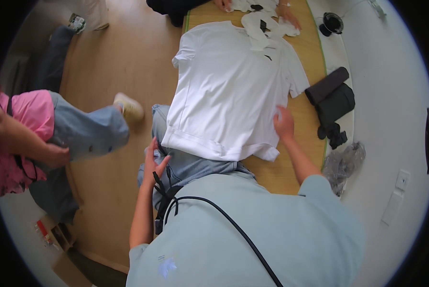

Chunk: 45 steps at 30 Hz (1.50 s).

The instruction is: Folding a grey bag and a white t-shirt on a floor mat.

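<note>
A white short-sleeved T-shirt (pixel 224 91) lies spread over the table, its hem toward me and a small dark mark on its chest. My left hand (pixel 153 161) is just off the hem's left corner, fingers spread, holding nothing. At the shirt's right edge, my right hand (pixel 284 123) has its fingers curled on the fabric, in what looks like a light grip; the fingertips are slightly blurred. White cut-out pieces (pixel 256 29) with black patches overlap the collar, close to another person's hand (pixel 289 18).
The wooden table (pixel 298 165) runs along the wall. Rolled dark cloths (pixel 333 93), a clear plastic bag (pixel 343 165) and a small black fan (pixel 331 24) lie on its right side. Left of me, a person in pink and jeans (pixel 88 124) is on the wooden floor. A black cable (pixel 224 215) crosses my shirt.
</note>
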{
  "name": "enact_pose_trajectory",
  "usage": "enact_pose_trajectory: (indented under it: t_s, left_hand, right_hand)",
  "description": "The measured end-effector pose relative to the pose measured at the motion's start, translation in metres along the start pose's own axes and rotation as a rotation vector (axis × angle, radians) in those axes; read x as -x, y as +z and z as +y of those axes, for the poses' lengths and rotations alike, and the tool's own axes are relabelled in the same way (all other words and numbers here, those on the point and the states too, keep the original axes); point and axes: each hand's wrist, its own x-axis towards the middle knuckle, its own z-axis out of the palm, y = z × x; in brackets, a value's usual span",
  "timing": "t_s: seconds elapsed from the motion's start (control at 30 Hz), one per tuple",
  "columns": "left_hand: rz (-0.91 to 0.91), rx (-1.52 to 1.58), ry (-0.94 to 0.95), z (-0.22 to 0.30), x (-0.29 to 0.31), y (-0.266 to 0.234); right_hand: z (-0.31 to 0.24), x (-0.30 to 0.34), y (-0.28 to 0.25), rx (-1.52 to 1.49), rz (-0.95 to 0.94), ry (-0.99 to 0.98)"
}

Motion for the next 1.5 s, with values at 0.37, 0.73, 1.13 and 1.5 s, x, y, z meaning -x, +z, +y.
enact_pose_trajectory:
  t_s: [0.37,0.73,1.13,1.5]
  left_hand:
    - [-0.278,-0.031,0.018,0.049,-0.083,0.008]
    - [-0.374,-0.016,-0.104,0.041,-0.061,0.010]
    - [-0.250,0.307,0.301,0.040,-0.055,-0.006]
    - [-0.574,0.219,-0.149,0.021,-0.026,-0.026]
  right_hand:
    - [-0.022,0.185,-0.037,-0.270,-0.218,0.509]
    - [0.014,0.135,-0.048,-0.109,-0.848,0.435]
    - [0.017,0.156,-0.065,-0.119,-0.607,0.319]
    - [0.042,0.117,-0.066,-0.046,-0.344,0.489]
